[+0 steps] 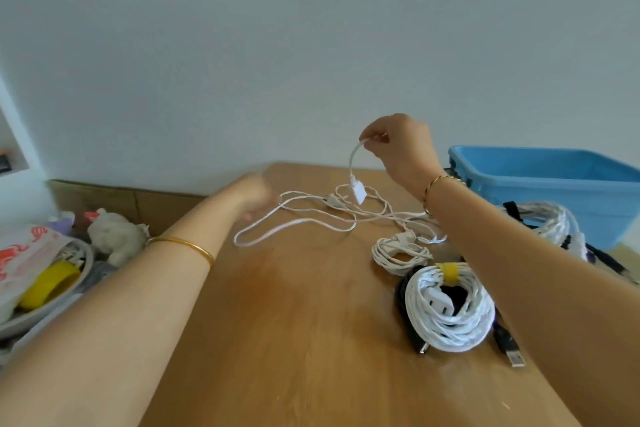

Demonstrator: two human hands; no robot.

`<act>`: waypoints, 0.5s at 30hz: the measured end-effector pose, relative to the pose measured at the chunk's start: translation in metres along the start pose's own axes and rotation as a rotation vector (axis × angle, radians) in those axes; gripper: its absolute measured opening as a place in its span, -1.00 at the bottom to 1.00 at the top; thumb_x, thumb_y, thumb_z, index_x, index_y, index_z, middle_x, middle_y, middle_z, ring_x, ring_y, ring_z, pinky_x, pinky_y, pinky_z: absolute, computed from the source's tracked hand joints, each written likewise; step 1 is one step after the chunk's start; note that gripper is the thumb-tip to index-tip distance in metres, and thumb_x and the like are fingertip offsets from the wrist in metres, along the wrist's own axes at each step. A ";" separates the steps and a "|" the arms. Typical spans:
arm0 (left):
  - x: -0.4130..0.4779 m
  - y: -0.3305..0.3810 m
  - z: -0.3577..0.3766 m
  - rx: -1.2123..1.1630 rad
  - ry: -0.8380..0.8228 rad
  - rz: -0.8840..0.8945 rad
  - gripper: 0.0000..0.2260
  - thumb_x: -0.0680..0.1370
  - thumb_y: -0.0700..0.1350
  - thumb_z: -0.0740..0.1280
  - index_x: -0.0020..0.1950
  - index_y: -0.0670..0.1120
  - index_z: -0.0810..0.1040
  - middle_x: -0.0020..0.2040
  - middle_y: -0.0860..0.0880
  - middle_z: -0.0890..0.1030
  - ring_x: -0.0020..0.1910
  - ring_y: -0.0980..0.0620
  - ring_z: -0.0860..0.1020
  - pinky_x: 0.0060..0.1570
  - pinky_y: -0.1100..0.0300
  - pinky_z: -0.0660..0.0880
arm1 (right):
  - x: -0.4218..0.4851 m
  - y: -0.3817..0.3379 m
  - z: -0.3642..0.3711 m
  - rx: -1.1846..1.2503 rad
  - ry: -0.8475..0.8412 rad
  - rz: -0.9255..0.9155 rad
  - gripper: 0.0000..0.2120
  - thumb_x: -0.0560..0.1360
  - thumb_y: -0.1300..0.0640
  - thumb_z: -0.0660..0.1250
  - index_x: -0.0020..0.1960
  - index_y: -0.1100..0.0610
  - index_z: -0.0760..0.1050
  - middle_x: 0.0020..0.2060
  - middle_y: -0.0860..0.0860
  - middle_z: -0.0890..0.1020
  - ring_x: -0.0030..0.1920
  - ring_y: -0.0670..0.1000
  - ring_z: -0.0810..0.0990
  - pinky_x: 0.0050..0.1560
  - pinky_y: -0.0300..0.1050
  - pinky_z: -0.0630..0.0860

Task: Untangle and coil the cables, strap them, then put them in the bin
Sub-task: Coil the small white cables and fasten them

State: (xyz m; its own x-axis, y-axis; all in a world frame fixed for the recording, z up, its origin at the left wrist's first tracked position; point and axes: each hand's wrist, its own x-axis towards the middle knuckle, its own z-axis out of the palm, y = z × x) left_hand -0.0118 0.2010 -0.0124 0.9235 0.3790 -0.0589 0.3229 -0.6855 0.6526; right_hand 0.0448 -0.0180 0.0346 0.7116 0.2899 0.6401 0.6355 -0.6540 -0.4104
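The right hand (401, 146) is raised over the far edge of the table (294, 322), wrist bent, pinching the loose white cable (294, 224) near its end. A white adapter (358, 192) dangles just below the pinch. Lower left, the left hand (254, 196) is blurred beside the slack, its hold unreadable. The blue bin (554, 177) stands right of the pinch, with open tabletop below-left.

Right hand (398, 146) was pinching the thin white cable (294, 224) up off the desk (277, 322), little plug (358, 191) dangling below. Left hand (254, 196) was blurry, right by the tangle's loops. White coil (450, 315) with a yellow strap (448, 273) sat nearer, blue bin (554, 177) far right.
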 end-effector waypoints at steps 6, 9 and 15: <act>-0.059 0.071 0.003 -0.702 -0.206 0.365 -0.65 0.67 0.01 0.08 -0.06 -0.17 0.55 -0.16 -0.11 0.66 -0.17 -0.02 0.63 0.02 0.07 0.53 | -0.020 -0.013 -0.015 0.114 0.105 -0.095 -0.87 0.48 0.27 0.33 -0.02 0.19 0.63 -0.17 0.06 0.58 -0.16 0.05 0.57 -0.08 -0.19 0.44; -0.077 0.078 0.016 -0.706 -0.223 0.445 -0.75 0.66 -0.12 0.13 -0.10 -0.18 0.52 -0.46 0.03 0.50 -0.45 0.06 0.48 -0.10 0.02 0.54 | -0.030 -0.015 -0.017 0.231 0.143 -0.033 -0.89 0.47 0.25 0.35 -0.03 0.18 0.60 -0.20 0.06 0.63 -0.19 0.05 0.59 -0.10 -0.13 0.49; -0.085 0.079 0.021 -1.275 -0.669 0.494 -0.75 0.56 -0.16 0.12 0.09 -0.20 0.52 -0.58 0.10 0.25 -0.59 0.19 0.22 -0.51 0.34 0.32 | -0.050 0.002 -0.004 0.312 0.146 0.128 -0.81 0.53 0.09 0.30 -0.14 0.18 0.61 -0.32 0.01 0.62 -0.27 -0.01 0.48 -0.18 -0.09 0.37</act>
State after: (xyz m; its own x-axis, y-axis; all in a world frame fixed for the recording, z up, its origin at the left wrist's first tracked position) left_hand -0.0603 0.1018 0.0279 0.9163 -0.3032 0.2617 -0.1020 0.4553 0.8845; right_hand 0.0093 -0.0362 0.0046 0.7552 0.1017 0.6476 0.6210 -0.4274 -0.6570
